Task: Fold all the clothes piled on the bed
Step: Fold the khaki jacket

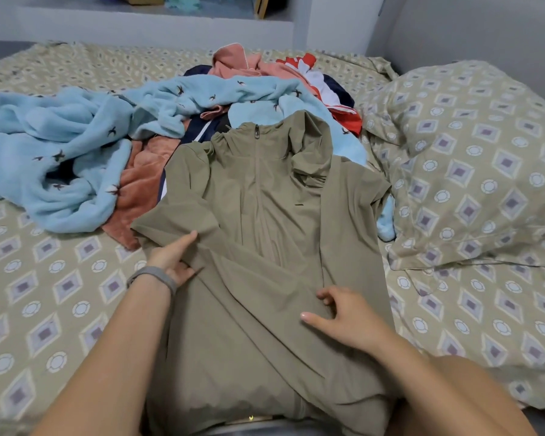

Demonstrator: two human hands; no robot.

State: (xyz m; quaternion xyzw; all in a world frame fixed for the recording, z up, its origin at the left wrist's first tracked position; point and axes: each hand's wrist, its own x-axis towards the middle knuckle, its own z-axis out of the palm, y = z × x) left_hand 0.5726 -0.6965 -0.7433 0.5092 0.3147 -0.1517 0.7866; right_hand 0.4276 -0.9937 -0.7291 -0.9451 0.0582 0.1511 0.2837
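An olive-tan zip-up hooded jacket (258, 215) lies face up on the bed, hood away from me. Its left sleeve is folded across the front. My left hand (173, 258) pinches the folded sleeve fabric at the jacket's left side, thumb on top and fingers tucked under. My right hand (343, 316) rests on the lower right of the jacket with fingers spread, holding nothing. Behind the jacket sits a pile: a light blue fleece garment (66, 146), a rust-coloured fleece piece (142, 184), a pink garment (233, 59) and a red, white and navy one (324, 86).
The bed (44, 309) has a beige sheet with a diamond pattern. A pillow (472, 165) in the same pattern lies at the right. A grey wall and a ledge run behind the bed. A grey band is on my left wrist.
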